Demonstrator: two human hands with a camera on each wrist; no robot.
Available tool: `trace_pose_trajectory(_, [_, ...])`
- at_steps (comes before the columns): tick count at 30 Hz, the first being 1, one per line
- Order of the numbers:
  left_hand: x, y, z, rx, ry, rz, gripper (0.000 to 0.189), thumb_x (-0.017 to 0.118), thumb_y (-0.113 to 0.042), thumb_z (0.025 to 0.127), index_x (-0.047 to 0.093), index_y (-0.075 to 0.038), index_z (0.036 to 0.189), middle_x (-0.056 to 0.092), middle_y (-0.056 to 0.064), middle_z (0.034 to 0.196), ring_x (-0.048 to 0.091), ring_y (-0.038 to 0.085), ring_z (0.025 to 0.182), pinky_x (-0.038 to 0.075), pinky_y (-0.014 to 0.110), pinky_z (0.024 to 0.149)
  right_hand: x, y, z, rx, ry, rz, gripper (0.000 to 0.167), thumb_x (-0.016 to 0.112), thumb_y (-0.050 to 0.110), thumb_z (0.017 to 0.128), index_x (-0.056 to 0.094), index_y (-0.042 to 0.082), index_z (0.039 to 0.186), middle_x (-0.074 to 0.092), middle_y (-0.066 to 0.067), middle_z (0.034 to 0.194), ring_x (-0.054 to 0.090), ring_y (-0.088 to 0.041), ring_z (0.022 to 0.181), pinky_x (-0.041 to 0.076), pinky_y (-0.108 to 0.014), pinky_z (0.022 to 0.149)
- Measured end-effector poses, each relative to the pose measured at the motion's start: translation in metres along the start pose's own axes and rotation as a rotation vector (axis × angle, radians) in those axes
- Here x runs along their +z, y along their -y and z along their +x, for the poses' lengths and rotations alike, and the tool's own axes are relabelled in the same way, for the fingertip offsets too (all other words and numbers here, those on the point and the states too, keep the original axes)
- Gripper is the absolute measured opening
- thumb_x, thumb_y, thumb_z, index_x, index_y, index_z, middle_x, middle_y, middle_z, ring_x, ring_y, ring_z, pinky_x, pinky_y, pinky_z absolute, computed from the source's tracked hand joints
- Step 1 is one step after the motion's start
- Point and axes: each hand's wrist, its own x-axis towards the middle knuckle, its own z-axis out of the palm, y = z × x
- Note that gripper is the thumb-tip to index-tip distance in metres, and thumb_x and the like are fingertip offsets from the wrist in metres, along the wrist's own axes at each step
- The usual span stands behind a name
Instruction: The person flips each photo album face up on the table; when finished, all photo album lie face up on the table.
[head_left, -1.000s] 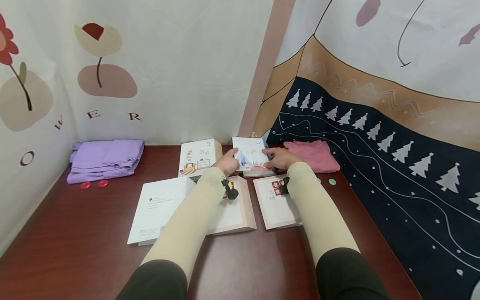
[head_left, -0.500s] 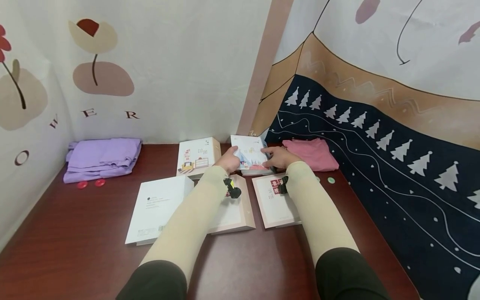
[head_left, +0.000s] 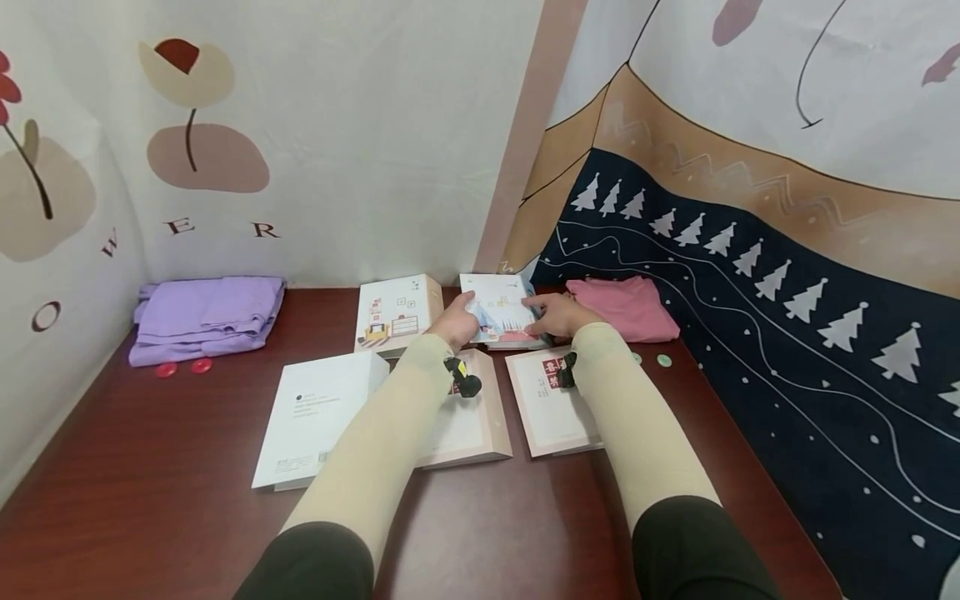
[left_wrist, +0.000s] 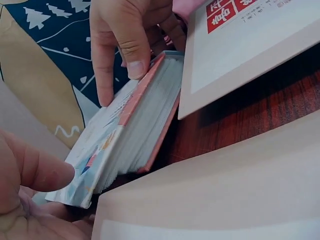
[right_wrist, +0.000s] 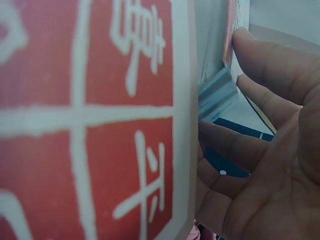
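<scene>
A thick book with a white and blue illustrated cover (head_left: pixel 501 310) lies at the back of the table. My left hand (head_left: pixel 457 323) grips its left side, the thumb (left_wrist: pixel 52 172) over the cover edge and the other fingers lower down. On the opposite side my right hand (head_left: pixel 562 316) holds the book, its thumb (left_wrist: pixel 135 62) at the cover's near edge. White page edges (left_wrist: pixel 145 117) face the left wrist camera. In the right wrist view, a nearby book with red character squares (right_wrist: pixel 125 65) hides part of the held book.
A white illustrated book (head_left: pixel 393 312) stands left of the held one. Nearer lie a plain white book (head_left: pixel 318 417), a pink-edged book (head_left: pixel 465 433) and another (head_left: pixel 558 417) with red squares. Purple cloth (head_left: pixel 210 317), red buttons (head_left: pixel 201 365), pink cloth (head_left: pixel 626 308) and green buttons (head_left: pixel 664 361) lie toward the sides.
Both hands stay on the illustrated book. Its far edge sits slightly lower than half a second ago. The head view has shifted a little; the other books lie where they were.
</scene>
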Motion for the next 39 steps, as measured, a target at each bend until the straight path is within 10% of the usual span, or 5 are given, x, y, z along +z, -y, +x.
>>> trace_pose_trajectory(5, [0.001,-0.003,-0.003,0.001,0.046,-0.122,0.088,0.042,0.015,0.092,0.024,-0.021,0.169,0.038,0.021,0.161,0.056,0.030,0.114,0.050,0.034,0.090,-0.003,-0.003,-0.003,-0.019,0.004,0.010,0.070,0.074,0.030,0.098,0.045,0.025,0.162,0.048,-0.018,0.160,0.051,-0.030,0.135,0.043,-0.048,0.114])
trace_pose_trajectory(18, [0.003,-0.008,-0.011,0.000,0.129,-0.333,0.074,0.044,0.004,0.105,0.021,-0.024,0.170,0.038,0.026,0.158,0.059,0.039,0.131,0.047,0.053,0.115,-0.004,-0.002,-0.010,-0.155,-0.105,0.201,0.061,0.073,0.024,0.100,0.053,0.013,0.156,0.055,-0.021,0.153,0.052,-0.036,0.139,0.041,-0.052,0.119])
trace_pose_trajectory(28, [-0.001,-0.023,-0.023,0.187,0.054,-0.326,0.074,0.050,-0.012,0.110,0.013,-0.031,0.171,0.060,0.025,0.130,0.067,0.018,0.083,0.057,0.046,0.096,0.005,0.023,-0.024,-0.306,-0.063,0.359,0.086,0.074,0.031,0.100,0.025,0.019,0.169,0.043,-0.023,0.163,0.044,-0.039,0.149,0.045,-0.056,0.116])
trace_pose_trajectory(33, [0.001,-0.025,-0.030,0.281,0.097,-0.345,0.066,0.039,-0.017,0.115,0.008,-0.027,0.172,0.055,0.026,0.149,0.068,0.031,0.112,0.049,0.054,0.110,0.013,0.040,-0.030,-0.341,-0.235,0.267,0.101,0.081,0.031,0.094,0.015,0.021,0.171,0.049,-0.023,0.157,0.057,-0.037,0.133,0.051,-0.054,0.109])
trace_pose_trajectory(39, [0.004,-0.022,-0.029,0.280,0.186,-0.120,0.063,0.037,-0.016,0.115,0.009,-0.021,0.172,0.051,0.022,0.158,0.056,0.039,0.140,0.045,0.054,0.115,0.017,0.053,-0.036,-0.303,-0.487,0.199,0.093,0.074,0.011,0.093,0.022,0.020,0.169,0.055,-0.024,0.150,0.064,-0.038,0.121,0.055,-0.055,0.102])
